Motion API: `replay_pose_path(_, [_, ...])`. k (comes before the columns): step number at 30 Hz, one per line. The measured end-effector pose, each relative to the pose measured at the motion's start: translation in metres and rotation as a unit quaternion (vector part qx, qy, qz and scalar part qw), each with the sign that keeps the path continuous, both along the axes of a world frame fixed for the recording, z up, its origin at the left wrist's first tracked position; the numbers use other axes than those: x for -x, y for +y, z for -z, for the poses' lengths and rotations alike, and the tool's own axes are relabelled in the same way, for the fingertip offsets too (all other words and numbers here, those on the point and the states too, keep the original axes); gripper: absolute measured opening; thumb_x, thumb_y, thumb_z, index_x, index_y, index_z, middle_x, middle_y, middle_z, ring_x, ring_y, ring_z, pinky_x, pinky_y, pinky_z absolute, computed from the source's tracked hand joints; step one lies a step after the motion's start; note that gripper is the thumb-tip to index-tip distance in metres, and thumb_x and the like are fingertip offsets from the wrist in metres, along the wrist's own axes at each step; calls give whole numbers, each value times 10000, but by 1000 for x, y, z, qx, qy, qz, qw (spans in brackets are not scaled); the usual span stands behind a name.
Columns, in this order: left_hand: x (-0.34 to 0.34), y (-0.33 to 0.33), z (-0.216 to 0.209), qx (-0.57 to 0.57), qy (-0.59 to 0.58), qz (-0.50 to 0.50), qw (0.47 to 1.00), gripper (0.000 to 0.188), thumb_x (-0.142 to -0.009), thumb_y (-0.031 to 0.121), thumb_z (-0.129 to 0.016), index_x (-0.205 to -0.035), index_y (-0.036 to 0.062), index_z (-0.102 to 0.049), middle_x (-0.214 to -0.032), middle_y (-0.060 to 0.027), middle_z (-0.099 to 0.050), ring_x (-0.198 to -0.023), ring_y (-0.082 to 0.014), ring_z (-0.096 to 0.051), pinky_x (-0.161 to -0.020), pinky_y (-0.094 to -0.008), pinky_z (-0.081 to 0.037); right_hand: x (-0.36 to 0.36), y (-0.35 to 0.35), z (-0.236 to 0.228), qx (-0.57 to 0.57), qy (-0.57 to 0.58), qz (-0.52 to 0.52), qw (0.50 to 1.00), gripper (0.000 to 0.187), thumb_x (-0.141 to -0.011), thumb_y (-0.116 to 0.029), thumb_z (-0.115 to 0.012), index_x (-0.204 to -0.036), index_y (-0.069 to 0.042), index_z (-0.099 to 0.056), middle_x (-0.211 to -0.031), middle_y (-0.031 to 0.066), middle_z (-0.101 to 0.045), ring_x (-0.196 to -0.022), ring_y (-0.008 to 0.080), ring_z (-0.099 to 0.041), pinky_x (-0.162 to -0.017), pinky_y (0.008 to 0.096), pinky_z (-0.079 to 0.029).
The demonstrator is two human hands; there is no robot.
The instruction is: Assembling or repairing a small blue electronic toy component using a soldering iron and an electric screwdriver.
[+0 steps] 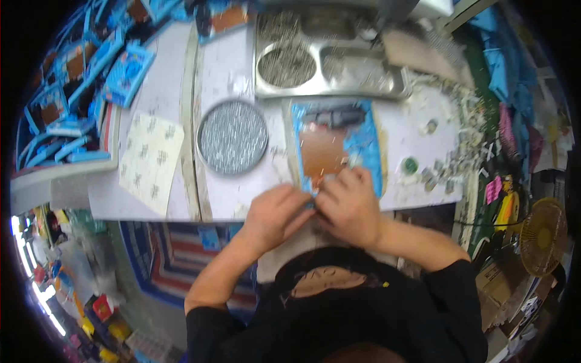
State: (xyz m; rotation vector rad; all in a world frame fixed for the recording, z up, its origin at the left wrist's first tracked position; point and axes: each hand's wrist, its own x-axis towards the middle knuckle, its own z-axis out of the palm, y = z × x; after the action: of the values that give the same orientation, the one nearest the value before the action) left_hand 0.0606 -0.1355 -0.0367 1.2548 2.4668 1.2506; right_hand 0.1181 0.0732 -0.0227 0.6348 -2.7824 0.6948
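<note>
A blue plastic panel lies on the table in front of me, with a brown board and a long black part set in it. My right hand rests over the panel's near edge, its fingers curled and pinched. Beside it, my left hand is closed at the near left corner, fingertips almost meeting those of the right. What the fingers hold, if anything, is too small and blurred to name. Left of the panel stands a round grey dish full of thin shiny metal pieces.
Behind the panel sits a steel compartment tray with small metal parts. Many blue plastic cases are heaped at the far left. A patterned paper sheet lies left of the dish. Small scattered bits cover the table's right edge, near a green round piece.
</note>
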Motion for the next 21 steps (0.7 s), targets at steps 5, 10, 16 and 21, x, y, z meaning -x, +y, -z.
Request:
replay_pose_path(5, [10, -8, 13, -39, 36, 49, 997, 194, -800, 140, -817, -955, 94, -710, -787, -73, -588, -686, -280, -606, -582, -407, -473, 47, 84, -47, 113, -60, -93, 987, 240, -769, -237, -832, -949, -110, -738, -868, 66, -693, -824, 237, -636, -839, 420, -465])
replay_pose_path(10, [18, -5, 8, -23, 37, 70, 997, 186, -796, 161, -830, -945, 119, -726, -758, -63, -582, -648, -270, -596, -555, -401, -464, 187, 209, -107, 114, 143, 242, 953, 166, -895, -119, -746, -984, 21, -752, -901, 85, -734, -797, 145, -644, -766, 297, -514])
replay_pose_path(16, [18, 0, 8, -5, -4, 67, 998, 196, -784, 171, -844, -944, 123, -741, -742, -52, -583, -641, -263, -597, -554, -392, -465, 314, 308, -121, -169, 347, 303, 871, 195, -872, -182, -718, -1053, -149, -784, -1070, 54, -708, -1075, 298, -610, -935, 400, -511])
replay_pose_path(21, [12, -5, 7, -4, -26, 45, 999, 205, -776, 163, -850, -943, 117, -740, -756, -57, -592, -653, -265, -602, -568, -390, -475, 347, 310, -127, -220, 360, 276, 863, 123, -898, -207, -716, -973, -129, -775, -1041, 73, -697, -1011, 306, -628, -900, 414, -533])
